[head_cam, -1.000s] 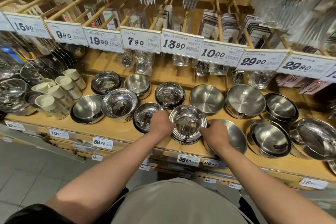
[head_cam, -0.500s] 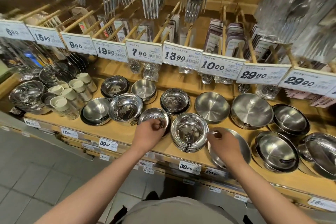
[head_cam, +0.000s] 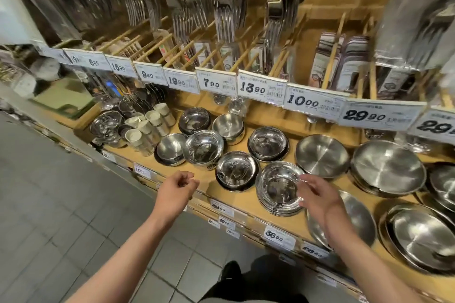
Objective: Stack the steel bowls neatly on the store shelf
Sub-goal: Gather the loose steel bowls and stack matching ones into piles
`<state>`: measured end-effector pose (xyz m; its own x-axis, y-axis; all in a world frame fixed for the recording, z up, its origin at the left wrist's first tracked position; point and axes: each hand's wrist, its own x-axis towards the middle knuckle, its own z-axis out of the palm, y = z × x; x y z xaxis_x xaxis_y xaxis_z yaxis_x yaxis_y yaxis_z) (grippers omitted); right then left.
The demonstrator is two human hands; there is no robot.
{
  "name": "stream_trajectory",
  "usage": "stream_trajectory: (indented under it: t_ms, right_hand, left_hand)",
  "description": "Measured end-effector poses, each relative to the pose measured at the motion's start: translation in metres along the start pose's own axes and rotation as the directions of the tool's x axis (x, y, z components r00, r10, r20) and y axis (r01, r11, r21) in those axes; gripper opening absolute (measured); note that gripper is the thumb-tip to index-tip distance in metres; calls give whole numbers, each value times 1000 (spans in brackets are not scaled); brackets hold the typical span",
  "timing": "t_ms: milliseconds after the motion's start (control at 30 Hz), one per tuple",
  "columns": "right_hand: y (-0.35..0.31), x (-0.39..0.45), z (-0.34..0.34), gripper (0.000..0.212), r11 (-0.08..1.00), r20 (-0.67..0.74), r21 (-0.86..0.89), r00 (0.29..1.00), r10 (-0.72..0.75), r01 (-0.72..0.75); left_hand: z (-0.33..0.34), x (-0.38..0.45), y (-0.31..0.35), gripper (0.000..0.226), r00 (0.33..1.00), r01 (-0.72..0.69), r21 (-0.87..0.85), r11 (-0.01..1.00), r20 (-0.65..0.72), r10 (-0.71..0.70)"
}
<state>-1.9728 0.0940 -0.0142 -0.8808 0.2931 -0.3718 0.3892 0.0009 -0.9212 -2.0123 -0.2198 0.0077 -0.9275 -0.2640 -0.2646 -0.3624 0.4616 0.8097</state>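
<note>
Two hands hang in front of the wooden shelf [head_cam: 248, 200] in the head view, and neither holds anything; the left hand [head_cam: 177, 190] hovers off the shelf's front edge with its fingers loosely curled, clear of every bowl; the right hand [head_cam: 317, 198] floats just beside the shiny bowl stack [head_cam: 279, 188] with fingers relaxed and spread, and whether a fingertip grazes the rim cannot be told from this angle. That stack sits at the front of the shelf, several bowls nested with rims roughly level, so it looks settled; the released hands suggest the person judges it tidy, though this is only a reading. Just to its left stands a black-rimmed bowl [head_cam: 235, 172], close beside but seemingly apart; behind it sits another dark-rimmed stack [head_cam: 268, 146]; further left a tilted bowl [head_cam: 203, 150] leans against a smaller bowl [head_cam: 171, 149], likely the next thing needing straightening. Wide matte pans [head_cam: 387, 170] fill the right side, one partly hidden under the right forearm. White-capped jars [head_cam: 147, 125] cluster at the far left; price tags [head_cam: 261, 88] line the rail above, presumably matched to goods below; packaged forks [head_cam: 226, 17] hang higher up; grey floor tiles [head_cam: 61, 204] show beneath.
</note>
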Motion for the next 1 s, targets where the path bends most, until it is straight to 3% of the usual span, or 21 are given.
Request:
stream_trajectory:
  t_ms: [167,367,500,833,1000]
  right_hand:
    - [-5,-2,25,16,1000,78,18,997,-5,3]
    - [-17,10,53,16,990,2,-134,999,-39,38]
    - [-19,22,93,15,989,-151,-135,985,-79,58]
    - [-14,10,158,19,976,-276,-218,960,-44,-18]
    - [-17,4,152,22,993,-348,-105,937,20,-60]
  left_hand:
    - [-6,11,-10,12,998,59,-63,996,-6,-60]
    - [-20,73,-8,8,996,85,-75,994,-10,-86]
    - [-24,127,-7,25,994,92,107,990,44,-97]
    - [-15,188,-4,33,958,-108,444,889,285,-26]
    - [-27,202,1,11,958,-103,289,952,285,17]
